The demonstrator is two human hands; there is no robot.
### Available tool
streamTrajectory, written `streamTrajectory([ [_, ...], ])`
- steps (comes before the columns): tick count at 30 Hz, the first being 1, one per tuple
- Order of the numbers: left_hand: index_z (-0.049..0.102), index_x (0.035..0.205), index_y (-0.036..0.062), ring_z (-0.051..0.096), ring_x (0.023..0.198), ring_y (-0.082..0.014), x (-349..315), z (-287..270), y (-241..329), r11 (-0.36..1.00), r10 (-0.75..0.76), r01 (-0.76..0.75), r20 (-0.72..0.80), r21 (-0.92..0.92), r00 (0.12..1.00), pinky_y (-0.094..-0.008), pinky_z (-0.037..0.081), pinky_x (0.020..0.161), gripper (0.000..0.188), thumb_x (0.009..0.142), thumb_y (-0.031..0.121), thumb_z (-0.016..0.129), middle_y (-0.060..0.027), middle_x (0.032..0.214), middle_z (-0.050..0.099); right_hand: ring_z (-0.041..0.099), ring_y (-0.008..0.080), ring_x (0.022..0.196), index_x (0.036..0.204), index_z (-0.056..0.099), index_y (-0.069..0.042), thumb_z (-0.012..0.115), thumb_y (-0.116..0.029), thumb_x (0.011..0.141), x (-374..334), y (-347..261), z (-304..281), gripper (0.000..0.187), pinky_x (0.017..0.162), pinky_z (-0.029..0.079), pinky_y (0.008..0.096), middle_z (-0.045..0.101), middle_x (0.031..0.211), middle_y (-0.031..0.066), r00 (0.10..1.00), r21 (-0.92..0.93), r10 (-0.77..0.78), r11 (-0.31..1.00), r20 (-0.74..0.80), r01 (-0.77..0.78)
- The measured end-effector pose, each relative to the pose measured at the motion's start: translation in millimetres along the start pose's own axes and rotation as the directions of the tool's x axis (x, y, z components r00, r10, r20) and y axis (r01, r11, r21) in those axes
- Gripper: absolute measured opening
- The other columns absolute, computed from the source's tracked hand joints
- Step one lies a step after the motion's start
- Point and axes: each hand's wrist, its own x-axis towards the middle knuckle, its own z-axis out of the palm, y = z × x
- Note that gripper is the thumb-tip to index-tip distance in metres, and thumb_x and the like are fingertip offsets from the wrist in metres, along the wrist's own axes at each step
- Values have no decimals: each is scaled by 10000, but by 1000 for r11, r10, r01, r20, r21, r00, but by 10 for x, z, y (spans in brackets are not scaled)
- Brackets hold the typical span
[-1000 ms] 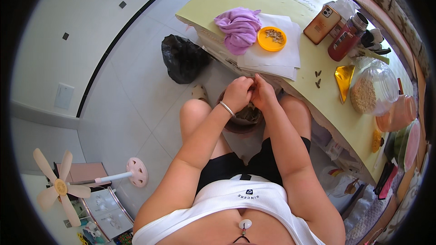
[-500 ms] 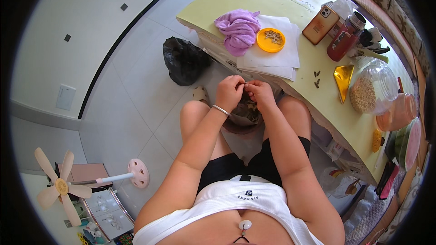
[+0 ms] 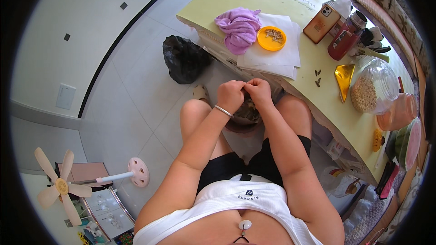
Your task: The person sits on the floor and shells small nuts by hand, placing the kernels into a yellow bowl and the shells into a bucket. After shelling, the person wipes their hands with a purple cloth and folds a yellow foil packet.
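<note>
My left hand [image 3: 230, 96] and my right hand [image 3: 259, 92] meet above a bin [image 3: 245, 128] between my knees. Both are closed, thumbs and fingertips pinched together; whatever lies between them is too small and covered to name. Below the hands, the bin's lining holds brownish scraps. On the table ahead, a round yellow lid [image 3: 265, 44] carries a small heap of pale, narrow kernels [image 3: 274, 35]. It rests on white paper sheets [image 3: 290, 61]. Several dark, seed-like pieces [image 3: 318, 83] lie on the tabletop to the right.
A purple cloth [image 3: 238, 29] touches the paper. Further right are a phone [image 3: 321, 23], a dark red flask [image 3: 345, 38], gold foil [image 3: 344, 81] and a clear jar [image 3: 363, 93] of kernels. A black bag [image 3: 184, 60] stands on the floor, left of the table edge [image 3: 313, 109].
Both hands have shifted slightly and their fingers have curled closer together. The small dark thing glimpsed between the fingertips before is now covered.
</note>
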Motion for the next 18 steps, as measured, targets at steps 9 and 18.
streamTrajectory([
  [9, 701, 895, -7, 657, 634, -130, 16, -133, -39, 664, -359, 477, 315, -575, 879, -246, 532, 567, 153, 751, -55, 682, -84, 777, 694, 397, 51, 464, 712, 592, -35, 652, -38, 741, -42, -169, -100, 67, 412, 275, 202, 534, 614, -10, 936, 329, 269, 884, 227, -333],
  [18, 646, 960, 6, 661, 641, -151, 26, -167, -226, 122, -399, 634, 547, -763, 736, -250, 560, 577, 202, 771, -53, 690, -83, 790, 676, 397, 35, 479, 763, 607, -41, 659, -35, 770, -37, -228, -147, 52, 417, 260, 192, 532, 631, -21, 929, 337, 226, 885, 294, -322],
])
